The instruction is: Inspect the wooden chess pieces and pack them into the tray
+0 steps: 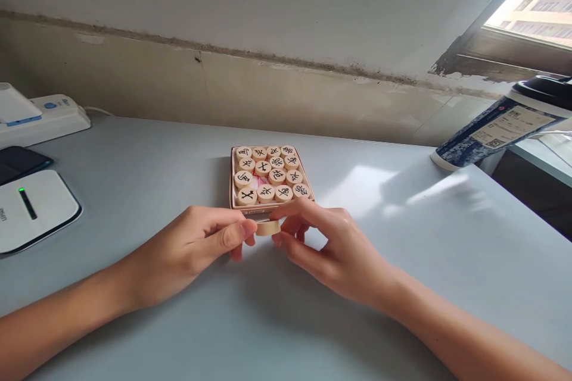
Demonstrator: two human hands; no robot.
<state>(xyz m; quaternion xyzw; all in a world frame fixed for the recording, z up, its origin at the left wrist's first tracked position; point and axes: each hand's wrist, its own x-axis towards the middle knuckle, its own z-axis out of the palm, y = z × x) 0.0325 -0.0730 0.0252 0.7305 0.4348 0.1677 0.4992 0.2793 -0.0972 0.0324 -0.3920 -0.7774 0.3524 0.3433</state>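
A small open box [233,187] holds several round wooden chess pieces with black characters, with a pinkish gap near its middle. Just in front of the box, one plain wooden disc [268,227] is pinched between both hands on the grey table [147,155]. My left hand [196,247] comes from the left, thumb and fingertips closed on the disc's left edge. My right hand [326,247] comes from the right, with its fingers curled around the disc's right side and top.
At the left edge lie a white device with a green light [33,208], a dark phone [18,161] and a white box with a blue button [44,119]. A blue-and-white labelled cup [500,131] lies at the right by the window. The wall runs behind the table.
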